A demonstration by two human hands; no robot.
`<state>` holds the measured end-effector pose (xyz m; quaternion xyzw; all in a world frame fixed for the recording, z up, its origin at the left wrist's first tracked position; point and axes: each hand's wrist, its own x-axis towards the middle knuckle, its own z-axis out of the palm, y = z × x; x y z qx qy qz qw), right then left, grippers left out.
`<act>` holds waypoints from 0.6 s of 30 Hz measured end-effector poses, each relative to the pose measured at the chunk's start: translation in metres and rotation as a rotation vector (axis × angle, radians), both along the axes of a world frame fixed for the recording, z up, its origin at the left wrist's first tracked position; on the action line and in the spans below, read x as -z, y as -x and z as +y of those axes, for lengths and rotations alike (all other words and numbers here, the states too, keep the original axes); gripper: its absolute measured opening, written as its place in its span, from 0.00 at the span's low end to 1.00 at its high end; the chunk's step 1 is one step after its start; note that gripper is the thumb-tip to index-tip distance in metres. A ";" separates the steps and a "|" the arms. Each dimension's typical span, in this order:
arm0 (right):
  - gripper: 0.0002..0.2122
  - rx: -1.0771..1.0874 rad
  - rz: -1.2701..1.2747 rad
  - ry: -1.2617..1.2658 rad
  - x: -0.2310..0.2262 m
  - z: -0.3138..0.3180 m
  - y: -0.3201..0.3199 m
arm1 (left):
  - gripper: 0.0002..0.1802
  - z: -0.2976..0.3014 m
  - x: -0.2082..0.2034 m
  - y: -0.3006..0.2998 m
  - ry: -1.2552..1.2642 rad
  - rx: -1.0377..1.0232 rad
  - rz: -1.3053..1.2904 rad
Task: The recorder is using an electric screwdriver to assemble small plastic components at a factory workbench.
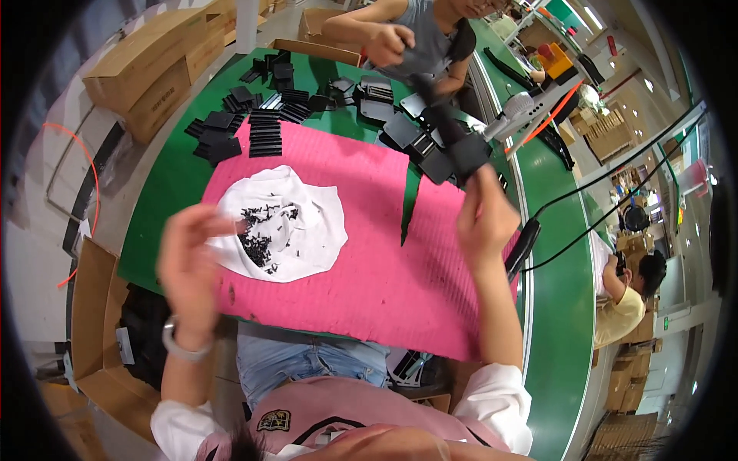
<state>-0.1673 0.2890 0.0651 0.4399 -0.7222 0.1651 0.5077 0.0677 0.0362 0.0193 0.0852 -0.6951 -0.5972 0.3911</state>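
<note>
My left hand [191, 265], smeared by motion, hovers at the left edge of a crumpled white cloth [319, 230]. Its fingertips are nearest a scatter of small black pieces [257, 250] on the cloth; whether it holds one does not show. My right hand [488, 219] is raised over the right side of a pink corrugated sheet [369, 284]. Its fingers are closed on the near end of a black plastic part [467, 156], which is long with a squarish end and blurred. The part points away from me, toward the far edge of the table.
Stacks of black plates [265, 134] and loose black parts [400, 129] line the far side of the green table [157, 207]. A power screwdriver-like black tool [524, 247] with a cable lies at the right. Opposite, a co-worker's hand [388, 44] is raised. An open carton [96, 307] stands lower left.
</note>
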 end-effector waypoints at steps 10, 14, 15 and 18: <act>0.12 -0.605 0.140 -0.401 0.006 -0.101 -0.064 | 0.15 0.016 0.001 0.065 -0.376 0.061 0.154; 0.14 -0.577 -0.703 -0.353 0.021 -0.156 -0.033 | 0.14 -0.059 0.015 0.045 -0.425 -0.108 0.255; 0.14 -0.543 -0.688 -0.297 0.029 -0.180 -0.016 | 0.14 -0.069 0.011 0.038 -0.518 -0.102 0.275; 0.16 -0.312 -0.663 -0.362 0.047 -0.229 0.016 | 0.15 -0.082 0.023 0.035 -0.649 -0.104 0.277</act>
